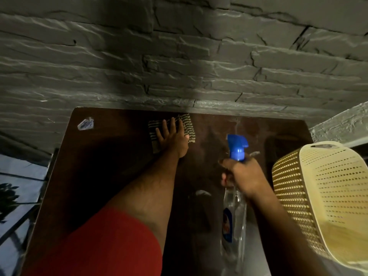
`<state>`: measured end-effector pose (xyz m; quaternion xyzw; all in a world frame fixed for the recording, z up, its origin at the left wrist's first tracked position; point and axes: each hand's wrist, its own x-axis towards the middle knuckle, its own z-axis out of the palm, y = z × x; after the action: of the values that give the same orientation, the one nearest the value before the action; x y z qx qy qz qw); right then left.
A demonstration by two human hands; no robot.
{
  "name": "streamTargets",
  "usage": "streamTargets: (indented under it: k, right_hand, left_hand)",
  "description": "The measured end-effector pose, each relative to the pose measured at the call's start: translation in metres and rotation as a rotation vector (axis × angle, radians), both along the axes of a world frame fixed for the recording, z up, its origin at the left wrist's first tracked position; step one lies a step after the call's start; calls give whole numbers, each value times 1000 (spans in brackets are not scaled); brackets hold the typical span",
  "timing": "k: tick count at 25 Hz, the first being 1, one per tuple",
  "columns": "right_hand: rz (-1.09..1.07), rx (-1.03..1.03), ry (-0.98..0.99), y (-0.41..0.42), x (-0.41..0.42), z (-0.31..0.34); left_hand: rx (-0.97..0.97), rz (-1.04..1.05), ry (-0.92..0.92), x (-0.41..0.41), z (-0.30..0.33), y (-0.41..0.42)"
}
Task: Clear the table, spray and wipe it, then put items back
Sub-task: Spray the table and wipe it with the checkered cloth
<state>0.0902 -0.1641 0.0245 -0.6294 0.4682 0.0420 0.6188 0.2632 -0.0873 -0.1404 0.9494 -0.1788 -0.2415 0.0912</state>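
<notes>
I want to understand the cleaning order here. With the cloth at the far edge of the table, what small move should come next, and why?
Probably draw the left hand back toward the body, dragging the striped cloth over the table. The hand lies flat on the cloth at the far edge, the nearer surface looks unwiped, and the right hand grips the spray bottle.

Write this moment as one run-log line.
stage: wiping | left hand: flat on striped cloth, table far edge | right hand: grips spray bottle | basket: right side
</notes>
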Motion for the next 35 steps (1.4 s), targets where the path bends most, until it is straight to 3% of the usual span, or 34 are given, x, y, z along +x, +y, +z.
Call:
streamTargets:
  k: [6,11,21,28,32,35]
  right_hand:
    - [-99,-2,-51,17,-54,-14]
    - [115,6,-21,36,-91,5]
    - [208,-134,65,89,-202,2]
    - [249,-90,95,100,-255,9]
    - [203,-132,72,91,-242,5]
    - [160,-110,10,73,-204,-2]
  left_hand:
    - [12,-100,22,-5,3,17]
    - [29,-96,29,-53,7,51]
    - [46,-22,28,-180,12,122]
    - [47,-16,65,-263,24,150]
    - [51,-200,-87,-281,13,156]
    - [4,-354,-100,-245,5,136]
